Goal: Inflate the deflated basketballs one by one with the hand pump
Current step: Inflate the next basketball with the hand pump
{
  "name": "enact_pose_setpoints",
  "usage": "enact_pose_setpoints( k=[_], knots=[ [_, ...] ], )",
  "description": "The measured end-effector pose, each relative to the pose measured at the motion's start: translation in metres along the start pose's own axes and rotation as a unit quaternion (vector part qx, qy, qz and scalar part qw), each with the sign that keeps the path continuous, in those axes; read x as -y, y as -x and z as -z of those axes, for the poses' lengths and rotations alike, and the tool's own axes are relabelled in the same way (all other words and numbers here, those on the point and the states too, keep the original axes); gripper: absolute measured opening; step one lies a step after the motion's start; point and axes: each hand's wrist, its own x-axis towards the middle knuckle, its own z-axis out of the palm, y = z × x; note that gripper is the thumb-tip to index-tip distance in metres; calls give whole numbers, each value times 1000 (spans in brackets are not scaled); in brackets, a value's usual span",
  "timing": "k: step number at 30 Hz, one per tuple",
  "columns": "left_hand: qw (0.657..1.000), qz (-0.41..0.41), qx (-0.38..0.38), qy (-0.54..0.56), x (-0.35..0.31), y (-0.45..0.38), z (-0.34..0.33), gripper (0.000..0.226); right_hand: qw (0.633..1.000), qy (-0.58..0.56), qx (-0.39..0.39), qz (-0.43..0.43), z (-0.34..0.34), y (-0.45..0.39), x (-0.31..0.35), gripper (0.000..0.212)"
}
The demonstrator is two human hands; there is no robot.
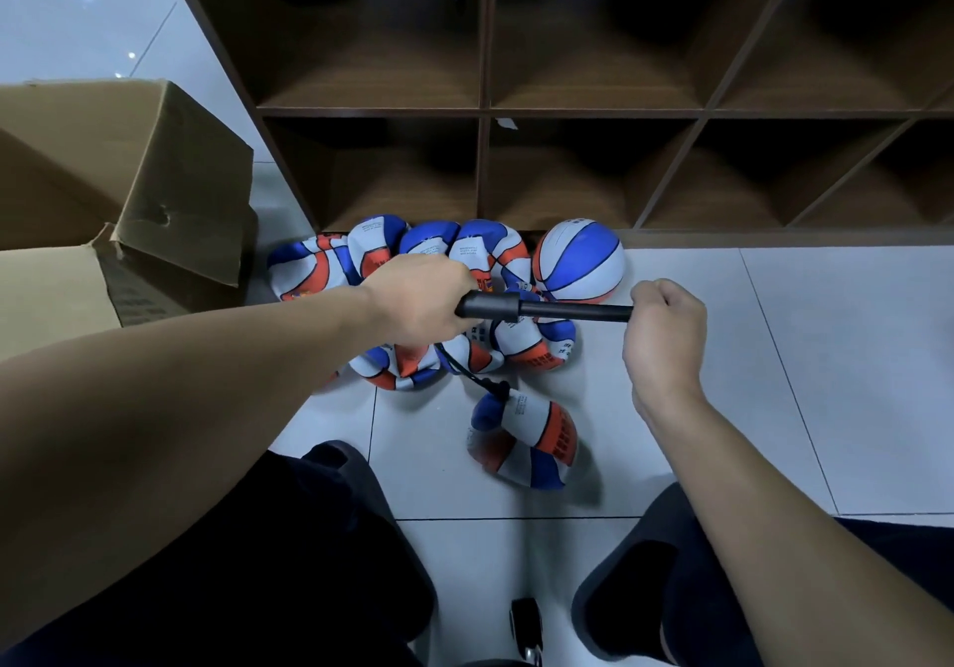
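Observation:
A black hand pump (pixel 542 307) lies level in the air between my hands. My left hand (pixel 420 305) grips its barrel, and my right hand (pixel 663 328) grips the handle end, with the rod drawn out. A black hose (pixel 472 377) runs from the barrel down to a crumpled blue, white and orange basketball (pixel 526 439) on the floor between my knees. Several more deflated basketballs (pixel 413 253) lie heaped behind the pump. One round, inflated basketball (pixel 578 261) sits at the shelf's foot.
A brown wooden shelf unit (pixel 485 114) with open cubbies stands ahead. An open cardboard box (pixel 118 191) stands on the left. My legs in dark trousers flank a strip of white tiled floor (pixel 774 356), and a small black object (pixel 524 625) lies near the frame's bottom.

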Motion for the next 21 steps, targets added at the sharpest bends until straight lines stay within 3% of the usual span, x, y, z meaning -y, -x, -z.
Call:
enact_pose_setpoints(
  k=[5, 21],
  knots=[
    [1000, 3, 4, -8, -20, 1, 6, 23, 999, 41, -15, 24, -22, 21, 2, 33],
    [999, -15, -16, -32, -30, 3, 8, 11, 997, 54, 49, 39, -47, 44, 10, 31]
  ],
)
